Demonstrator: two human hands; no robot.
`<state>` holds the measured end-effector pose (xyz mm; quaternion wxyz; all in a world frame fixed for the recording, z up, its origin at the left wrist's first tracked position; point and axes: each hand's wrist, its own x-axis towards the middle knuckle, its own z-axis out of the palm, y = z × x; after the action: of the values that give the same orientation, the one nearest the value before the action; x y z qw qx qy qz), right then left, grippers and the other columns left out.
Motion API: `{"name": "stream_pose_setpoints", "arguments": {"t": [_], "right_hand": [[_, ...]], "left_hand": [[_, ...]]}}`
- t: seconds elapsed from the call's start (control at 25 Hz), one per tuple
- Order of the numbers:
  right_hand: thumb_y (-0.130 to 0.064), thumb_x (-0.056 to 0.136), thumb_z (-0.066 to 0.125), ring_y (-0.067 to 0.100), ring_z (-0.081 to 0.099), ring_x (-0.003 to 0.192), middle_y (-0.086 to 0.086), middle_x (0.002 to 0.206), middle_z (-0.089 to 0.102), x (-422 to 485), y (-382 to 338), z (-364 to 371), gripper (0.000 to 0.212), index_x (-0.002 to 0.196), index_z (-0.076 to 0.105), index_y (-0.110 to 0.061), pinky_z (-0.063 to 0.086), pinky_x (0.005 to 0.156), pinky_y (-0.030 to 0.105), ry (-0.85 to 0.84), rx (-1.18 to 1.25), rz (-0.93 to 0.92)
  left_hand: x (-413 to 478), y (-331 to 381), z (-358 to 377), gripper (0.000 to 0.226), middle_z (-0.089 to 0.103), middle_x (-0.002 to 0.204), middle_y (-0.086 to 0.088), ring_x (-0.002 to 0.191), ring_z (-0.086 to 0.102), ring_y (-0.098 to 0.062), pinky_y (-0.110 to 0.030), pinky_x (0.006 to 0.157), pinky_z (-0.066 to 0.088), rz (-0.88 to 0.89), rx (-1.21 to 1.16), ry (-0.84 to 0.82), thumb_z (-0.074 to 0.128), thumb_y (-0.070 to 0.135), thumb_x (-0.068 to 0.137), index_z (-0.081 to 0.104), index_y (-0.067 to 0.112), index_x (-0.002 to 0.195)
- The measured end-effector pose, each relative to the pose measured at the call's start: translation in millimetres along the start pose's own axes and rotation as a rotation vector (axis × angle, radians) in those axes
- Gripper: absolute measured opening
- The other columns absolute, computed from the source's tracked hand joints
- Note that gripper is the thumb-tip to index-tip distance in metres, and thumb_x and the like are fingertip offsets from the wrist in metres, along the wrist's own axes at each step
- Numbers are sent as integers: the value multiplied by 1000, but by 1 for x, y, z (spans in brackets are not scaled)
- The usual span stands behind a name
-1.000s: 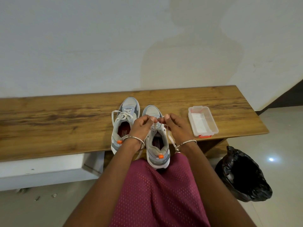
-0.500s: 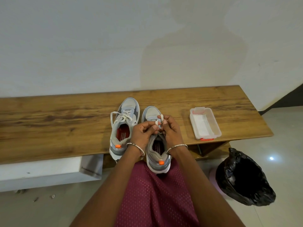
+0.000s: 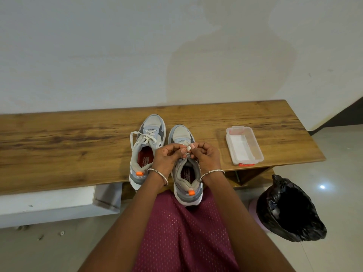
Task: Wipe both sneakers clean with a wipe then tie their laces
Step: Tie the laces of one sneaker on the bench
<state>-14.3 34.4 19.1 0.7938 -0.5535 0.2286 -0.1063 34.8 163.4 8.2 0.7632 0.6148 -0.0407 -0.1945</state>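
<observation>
1. both hands have closed in since a second ago: my left hand [image 3: 167,160] and right hand [image 3: 207,157] now meet fingertip to fingertip over the tongue of the nearer sneaker [image 3: 187,185], and the loose lace end that trailed beside the right wrist is no longer in view.
2. each hand pinches the lace [image 3: 188,148] with curled fingers and thumb, and a short white bit shows between the tips. i judge they are held this close to keep a loop from slipping while the knot forms.
3. the nearer sneaker stands on the bench [image 3: 59,150] with its heel hanging over the front edge toward my lap, which brings the lacing within easy reach.
4. the other sneaker [image 3: 152,126] stands just beside it on the left, its lace already in a bow, so i take this as the last tie.
5. the wipe box [image 3: 244,146] sits on the bench, well apart to the right, and a bin with a black bag [image 3: 290,211] stands on the floor near that end. i see no wipe in either hand, so wiping looks finished.
</observation>
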Motion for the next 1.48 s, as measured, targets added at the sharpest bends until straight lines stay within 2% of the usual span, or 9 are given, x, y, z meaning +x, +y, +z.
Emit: {"name": "stream_pose_setpoints", "arguments": {"t": [0.24,0.4,0.56,0.68,0.88,1.0,1.08,1.28,1.48], "right_hand": [[-4,89,69,24,71,73,20,83,73,-1,-2,-6,14,98,70,7,59,66,30,-102,9,59],[-17,89,71,30,69,83,25,89,71,1,-2,-12,21,99,73,2,58,76,36,-210,-20,37],[-10,92,66,12,64,65,8,71,67,0,3,-4,14,95,67,4,56,65,28,-81,-41,1],[-7,97,59,11,59,57,11,67,61,7,5,7,14,97,63,6,55,58,27,37,-40,66],[0,95,57,20,62,61,14,68,64,21,-1,11,8,92,64,0,54,52,27,88,-99,249],[5,93,56,18,59,60,12,71,63,24,-4,10,10,95,61,-4,53,53,27,74,-78,272],[-1,96,56,17,59,62,11,74,63,24,-1,6,9,99,58,-9,54,58,31,44,-102,238],[-17,94,66,26,59,75,16,83,62,21,9,-6,15,98,59,-5,53,74,42,-79,-205,45],[-33,91,69,29,66,82,21,87,69,4,14,-13,38,95,65,4,57,78,46,-165,-171,-40]], "left_hand": [[2,2,0,29,74,90,-13,77,72,-18,-28,72,59,-81,-78,12,74,1,83,68,4,111],[3,1,5,18,75,91,-17,81,71,-22,-29,73,59,-62,-40,83,79,7,79,74,2,96],[1,-7,12,11,71,91,-19,75,71,-21,-32,71,59,49,-17,146,74,-1,83,65,5,85],[-1,-12,13,16,70,108,-21,100,70,-31,-44,85,58,139,-11,78,66,-6,88,61,9,86],[-6,-14,9,14,74,95,1,92,70,-10,-29,79,57,413,577,101,57,-4,88,63,8,89],[-5,-9,8,14,70,87,-5,78,66,-23,-30,61,48,626,983,68,56,-4,86,59,8,91],[0,-6,10,14,65,86,-10,76,62,-30,-32,58,41,612,1131,34,57,-3,85,53,8,93],[3,-3,10,12,63,84,-4,76,62,-19,-32,66,50,333,773,91,58,3,91,50,13,91],[9,7,9,15,65,95,-23,85,66,-25,-32,68,59,-68,271,173,61,6,94,51,13,86]]}}
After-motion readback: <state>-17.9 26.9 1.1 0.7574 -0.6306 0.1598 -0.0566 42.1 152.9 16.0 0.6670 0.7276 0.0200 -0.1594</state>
